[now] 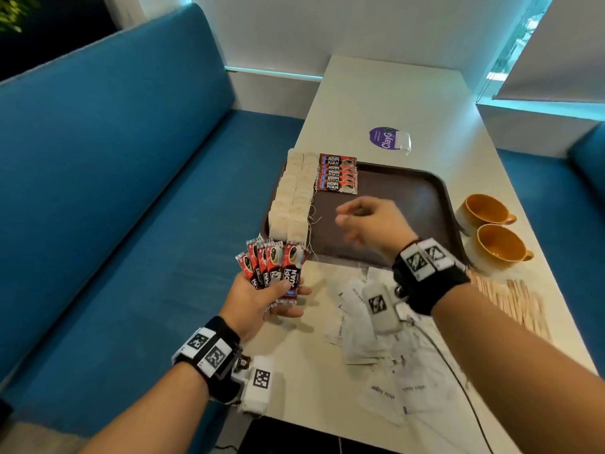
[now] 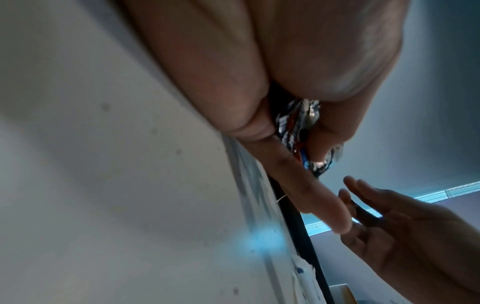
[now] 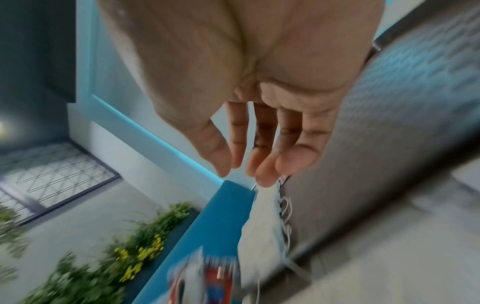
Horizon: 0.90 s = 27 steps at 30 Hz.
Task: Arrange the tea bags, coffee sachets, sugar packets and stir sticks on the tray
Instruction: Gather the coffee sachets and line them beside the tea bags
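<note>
A fan of coffee sachets point(image 1: 276, 265) is held in the left hand point(image 1: 262, 303), just beside the near left corner of the tray point(image 1: 438, 198). The right hand point(image 1: 370, 224) is kept above the tray with its grip released and nothing in it. Tea bags point(image 1: 291, 198) and more sachets point(image 1: 337, 173) are laid on the tray; sugar packets point(image 1: 366, 342) and stir sticks point(image 1: 514, 303) are left on the bench point(image 1: 376, 93).

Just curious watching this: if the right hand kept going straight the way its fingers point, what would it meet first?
Probably the tea bags lined along the tray's left edge; the right hand hovers empty, pointing left, though its height is unclear.
</note>
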Available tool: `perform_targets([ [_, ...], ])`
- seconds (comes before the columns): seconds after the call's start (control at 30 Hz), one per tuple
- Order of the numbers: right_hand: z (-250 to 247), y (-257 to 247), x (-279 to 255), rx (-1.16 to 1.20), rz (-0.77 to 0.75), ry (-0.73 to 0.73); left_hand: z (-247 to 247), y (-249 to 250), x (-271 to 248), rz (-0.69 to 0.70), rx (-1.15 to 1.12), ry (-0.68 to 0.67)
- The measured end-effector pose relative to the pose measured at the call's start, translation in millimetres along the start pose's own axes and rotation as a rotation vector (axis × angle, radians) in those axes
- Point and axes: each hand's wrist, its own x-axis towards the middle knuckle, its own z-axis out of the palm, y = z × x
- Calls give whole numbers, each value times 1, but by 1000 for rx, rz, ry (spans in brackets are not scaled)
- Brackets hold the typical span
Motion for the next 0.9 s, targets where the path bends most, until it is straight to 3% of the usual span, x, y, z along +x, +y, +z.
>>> perform_targets([
  [0.23,48,19,-77,-64,-226,-207,7,6,-7,-24,-7,3],
  [0.37,60,25,-82,-70,-304,-136,12,6,-7,-43,8,11],
  [0.53,68,35,-74,-62,-282,-17,10,3,-6,-64,-17,15],
  [0.9,54,42,-59,117,-101,71,0,-1,1,-2,-7,10],
])
